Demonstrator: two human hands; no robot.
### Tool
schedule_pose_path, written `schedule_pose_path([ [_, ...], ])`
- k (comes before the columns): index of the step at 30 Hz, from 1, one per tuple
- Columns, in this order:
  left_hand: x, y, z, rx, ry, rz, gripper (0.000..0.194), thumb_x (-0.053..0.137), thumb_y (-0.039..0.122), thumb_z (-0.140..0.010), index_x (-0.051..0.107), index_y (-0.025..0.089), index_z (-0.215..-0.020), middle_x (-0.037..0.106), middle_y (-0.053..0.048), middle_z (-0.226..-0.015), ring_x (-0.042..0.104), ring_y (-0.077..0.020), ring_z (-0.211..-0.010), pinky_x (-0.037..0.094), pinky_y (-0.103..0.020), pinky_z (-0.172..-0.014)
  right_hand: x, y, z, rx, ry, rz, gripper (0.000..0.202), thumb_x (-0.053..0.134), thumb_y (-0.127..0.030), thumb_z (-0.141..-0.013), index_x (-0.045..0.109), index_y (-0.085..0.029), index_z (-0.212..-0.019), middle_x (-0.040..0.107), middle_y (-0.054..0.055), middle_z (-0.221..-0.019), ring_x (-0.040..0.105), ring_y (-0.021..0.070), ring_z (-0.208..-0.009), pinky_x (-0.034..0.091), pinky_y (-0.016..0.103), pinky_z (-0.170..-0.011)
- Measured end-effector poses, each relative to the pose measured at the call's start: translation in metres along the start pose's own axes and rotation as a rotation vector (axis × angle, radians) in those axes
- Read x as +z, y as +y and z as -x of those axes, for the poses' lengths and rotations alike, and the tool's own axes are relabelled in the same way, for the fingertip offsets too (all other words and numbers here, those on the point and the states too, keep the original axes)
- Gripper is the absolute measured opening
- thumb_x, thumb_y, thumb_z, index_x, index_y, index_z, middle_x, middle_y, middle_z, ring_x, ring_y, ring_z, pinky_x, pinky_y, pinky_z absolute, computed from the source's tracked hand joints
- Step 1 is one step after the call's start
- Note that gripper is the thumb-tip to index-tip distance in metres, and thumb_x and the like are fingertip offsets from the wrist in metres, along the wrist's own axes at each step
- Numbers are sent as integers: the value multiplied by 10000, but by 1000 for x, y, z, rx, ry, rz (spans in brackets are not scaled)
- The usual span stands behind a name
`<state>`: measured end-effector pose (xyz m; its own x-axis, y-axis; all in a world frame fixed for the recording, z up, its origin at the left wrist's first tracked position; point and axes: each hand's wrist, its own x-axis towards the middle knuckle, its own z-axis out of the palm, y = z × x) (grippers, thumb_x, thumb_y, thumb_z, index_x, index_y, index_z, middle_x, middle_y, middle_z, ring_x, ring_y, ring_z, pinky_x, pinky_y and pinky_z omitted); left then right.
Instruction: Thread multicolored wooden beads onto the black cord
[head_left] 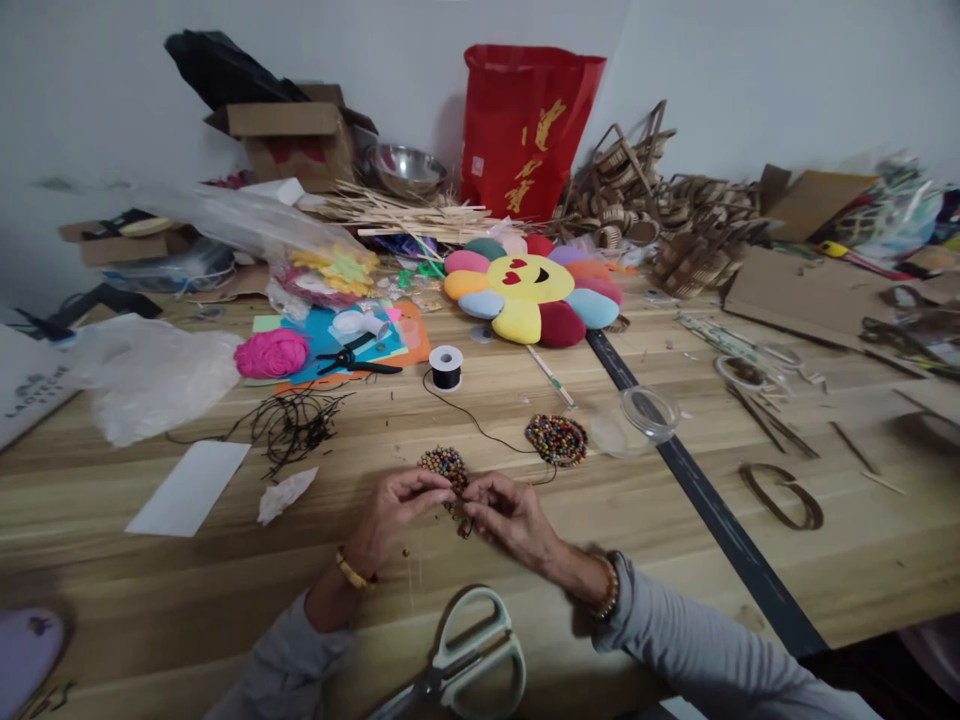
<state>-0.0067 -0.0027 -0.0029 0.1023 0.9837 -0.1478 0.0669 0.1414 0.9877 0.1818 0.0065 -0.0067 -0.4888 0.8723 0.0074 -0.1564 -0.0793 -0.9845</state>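
My left hand (409, 500) and my right hand (514, 515) meet fingertip to fingertip, both pinching a string of small multicoloured beads (444, 462). Part of it lies on the table just beyond my fingers, and a few beads dangle below them. The exact spot of the pinch is too small to make out. A second coil of beads (556, 440) rests beyond my right hand, with a thin black cord running beside it to a white spool (446, 368). Nearer my body lie scissors (480, 650) with pale handles. One loose bead (406, 552) sits by my left wrist.
Tangled black cord (296, 425), a white card (189, 488) and a crumpled paper scrap (287, 495) lie to the left. Beyond are pink yarn (271, 353), black pliers (356, 358) and a flower cushion (532, 285). A clear round container (649, 412) stands right, over a dark strip (727, 520).
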Motion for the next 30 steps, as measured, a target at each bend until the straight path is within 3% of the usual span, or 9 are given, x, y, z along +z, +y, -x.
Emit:
schedule_pose_path([
  [4,-3,2,1,-74,-79,116,205,758,277,-635,709,126,-764,751,-55,-751,665,-174,-689,510,-279,-682,0,2,1,-56,-10,124,240,617,-383,-824,592,-145,-810,537,0,-645,486,95,-551,401,217,-527],
  [10,0,7,2,-136,-99,119,181,787,228,-570,705,125,-695,740,-31,-679,644,-146,-638,487,-239,-657,-2,4,1,-185,19,278,236,565,-365,-864,584,-148,-773,543,21,-685,499,118,-617,415,234,-575],
  [21,-2,10,3,10,-128,-19,110,711,240,-666,712,131,-685,704,-25,-690,603,-140,-667,461,-223,-647,-2,-4,3,-258,-20,387,203,511,-310,-899,570,-159,-778,565,28,-683,536,126,-614,435,243,-591],
  [30,-4,5,4,-65,-146,51,157,755,238,-635,702,129,-735,717,-31,-719,631,-151,-690,486,-249,-698,-3,-1,3,-264,-9,411,222,504,-328,-904,555,-164,-764,552,17,-672,523,119,-597,430,236,-583],
])
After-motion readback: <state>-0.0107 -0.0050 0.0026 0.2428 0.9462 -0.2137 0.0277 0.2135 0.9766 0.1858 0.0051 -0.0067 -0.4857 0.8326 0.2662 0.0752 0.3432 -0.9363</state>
